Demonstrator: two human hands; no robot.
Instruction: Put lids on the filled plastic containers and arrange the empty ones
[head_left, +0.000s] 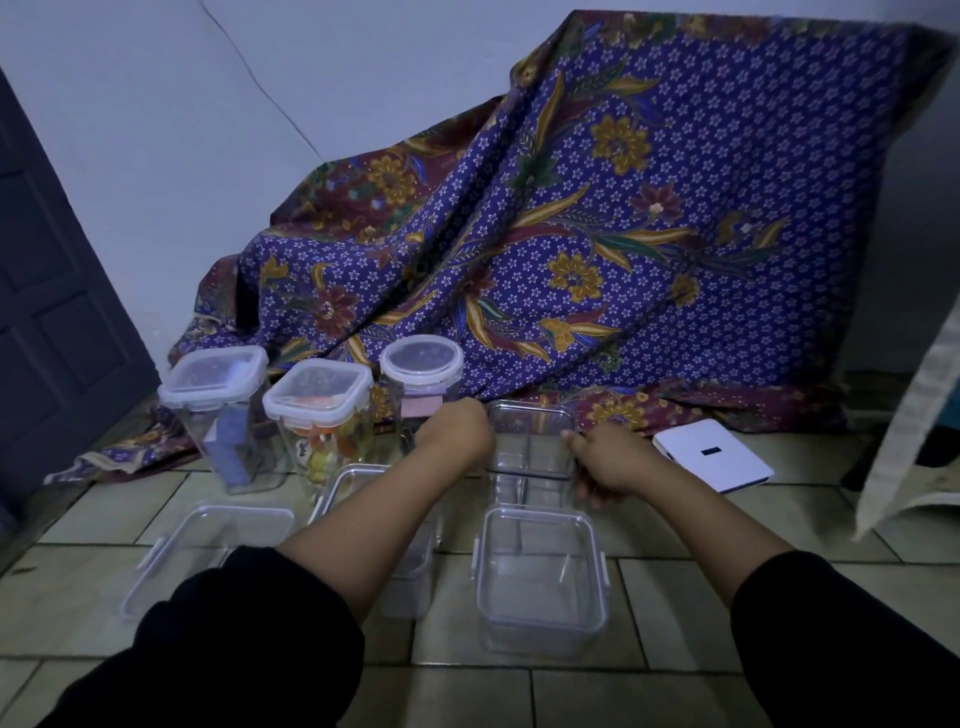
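Bare tiled floor (675, 597) lay open on our right, up to the white flat box (712, 454). Ahead, three lidded jars (317, 410) and the draped patterned cloth (597, 234) blocked reach (empty tubs (540, 577) crowded the near middle).

jar label (303, 450) scrawl seems unreadable

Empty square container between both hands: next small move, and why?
Probably set it down and let go. Both the left hand and right hand grip the empty square container, behind another empty container; the three filled ones already carry lids.
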